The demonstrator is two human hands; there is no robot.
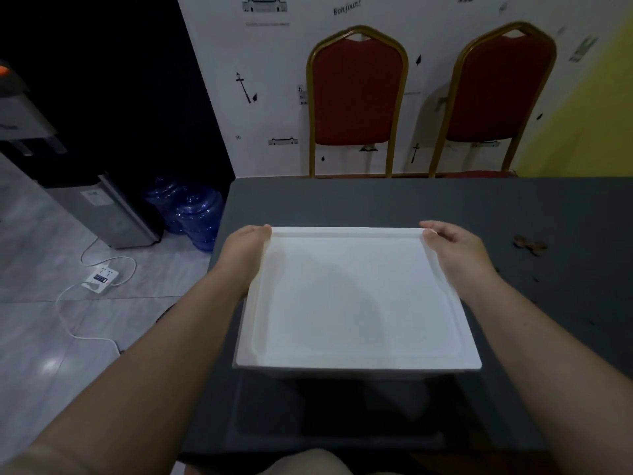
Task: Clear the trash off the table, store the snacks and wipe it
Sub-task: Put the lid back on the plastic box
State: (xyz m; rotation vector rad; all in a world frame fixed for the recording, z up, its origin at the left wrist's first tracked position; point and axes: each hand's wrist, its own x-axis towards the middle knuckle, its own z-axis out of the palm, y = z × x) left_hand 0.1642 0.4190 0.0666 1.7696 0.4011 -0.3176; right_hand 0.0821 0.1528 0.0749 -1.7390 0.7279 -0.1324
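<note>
A white rectangular lid covers a white box in the middle of the dark grey table. My left hand grips the lid's far left corner, with the fingers curled under the rim and hidden. My right hand grips the far right corner, thumb on top. Small brown nut shells lie on the table to the right of my right hand, with a few crumbs nearer me.
Two red chairs with gold frames stand behind the table's far edge. On the floor to the left are blue water bottles, a water dispenser and a white power strip with its cord.
</note>
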